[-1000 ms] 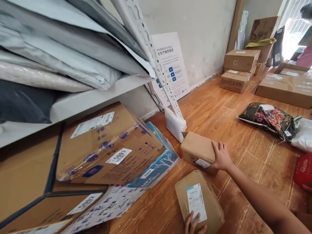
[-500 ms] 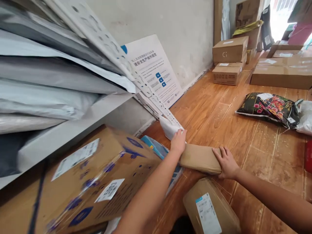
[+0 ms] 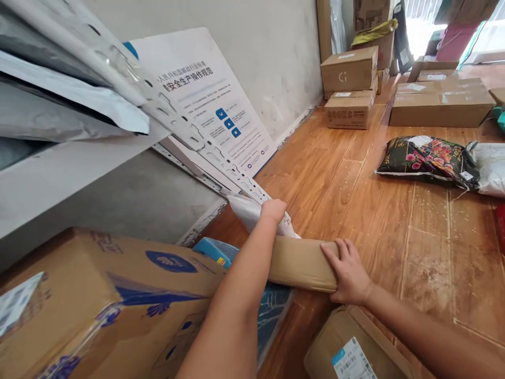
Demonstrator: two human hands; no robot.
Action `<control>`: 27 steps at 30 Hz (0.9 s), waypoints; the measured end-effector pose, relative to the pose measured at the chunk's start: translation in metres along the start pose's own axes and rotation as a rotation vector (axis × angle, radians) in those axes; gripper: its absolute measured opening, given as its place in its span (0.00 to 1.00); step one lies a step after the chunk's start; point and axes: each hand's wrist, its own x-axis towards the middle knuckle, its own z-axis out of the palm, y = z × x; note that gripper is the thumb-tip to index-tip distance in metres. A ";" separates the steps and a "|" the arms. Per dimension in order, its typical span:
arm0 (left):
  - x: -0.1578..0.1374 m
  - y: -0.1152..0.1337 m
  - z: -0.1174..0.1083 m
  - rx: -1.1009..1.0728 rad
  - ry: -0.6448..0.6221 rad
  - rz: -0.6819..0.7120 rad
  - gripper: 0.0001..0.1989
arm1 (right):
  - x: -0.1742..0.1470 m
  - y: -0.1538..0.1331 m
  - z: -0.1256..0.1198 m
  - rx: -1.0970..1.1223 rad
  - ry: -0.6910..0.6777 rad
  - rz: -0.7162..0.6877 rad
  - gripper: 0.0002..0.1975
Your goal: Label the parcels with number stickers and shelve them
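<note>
A small brown cardboard box [image 3: 302, 263] lies at the foot of the white perforated shelf post. My right hand [image 3: 349, 271] grips its right end, fingers over the top edge and thumb low on the near side. Beyond the box's left end, my left hand [image 3: 273, 210] is closed on a white plastic mailer [image 3: 246, 208] leaning by the post; its fingertips are hidden. Under my left forearm lies a blue package in clear wrap [image 3: 272, 310]. Another taped carton [image 3: 327, 342] with a shipping label stands just below my right wrist.
A large carton with blue print [image 3: 130, 295] fills the lower left, beneath a white shelf [image 3: 79, 179] loaded with grey mailers. A printed board [image 3: 213, 95] leans on the wall. Cartons [image 3: 437, 105] and a black flowered sack [image 3: 426, 163] lie farther off on the wooden floor.
The view has shifted closer to the shelf post. My left hand has curled over the white mailer. My right hand keeps its hold on the box's end.
</note>
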 end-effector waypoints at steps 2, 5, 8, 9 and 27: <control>0.000 0.001 -0.006 0.093 -0.029 -0.018 0.09 | 0.023 -0.034 0.017 0.018 -0.009 0.035 0.63; -0.006 0.005 -0.009 0.179 -0.063 0.008 0.11 | 0.056 -0.082 0.037 0.037 -0.038 0.120 0.65; -0.017 0.008 -0.009 0.222 -0.106 0.054 0.12 | 0.075 -0.113 0.044 0.062 -0.081 0.145 0.65; -0.020 0.009 -0.009 0.231 -0.118 0.059 0.12 | 0.077 -0.117 0.044 0.099 -0.083 0.147 0.66; -0.145 0.109 0.024 0.267 -0.079 0.326 0.35 | -0.150 0.125 -0.016 0.820 0.138 0.635 0.15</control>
